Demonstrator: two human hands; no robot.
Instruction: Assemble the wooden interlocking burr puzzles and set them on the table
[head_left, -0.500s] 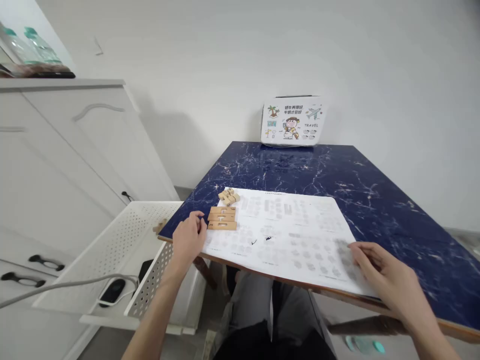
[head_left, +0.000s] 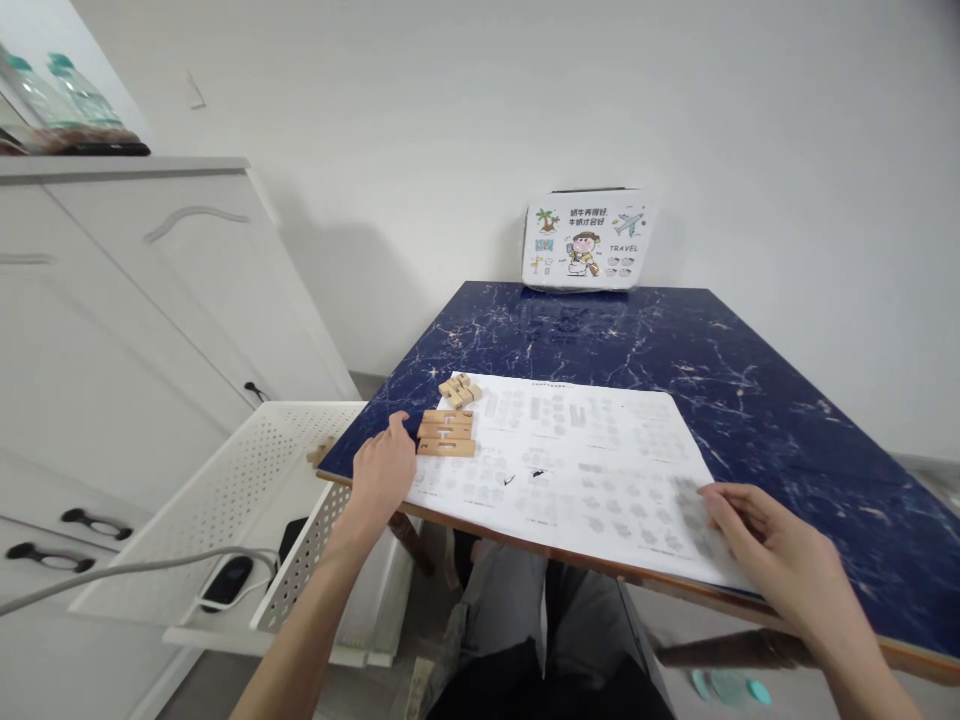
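A white printed sheet lies along the front of the blue marbled table. My left hand rests at the sheet's left edge, its forefinger stretched forward and its thumb close to the wooden pieces. Three flat slotted wooden pieces, marked with dark numbers, lie side by side on the sheet. Just behind them sits a small cluster of wooden puzzle blocks. My right hand is at the sheet's right edge, with thumb and curled forefinger pinching it; the other fingers are partly hidden.
A white printed case stands against the wall at the table's far edge. On the left, a white perforated basket holds a dark device and a cable. White cabinets with bottles on top stand beyond it.
My left hand has turned slightly and its forefinger now reaches further forward, away from the slotted pieces. My right hand has barely moved.
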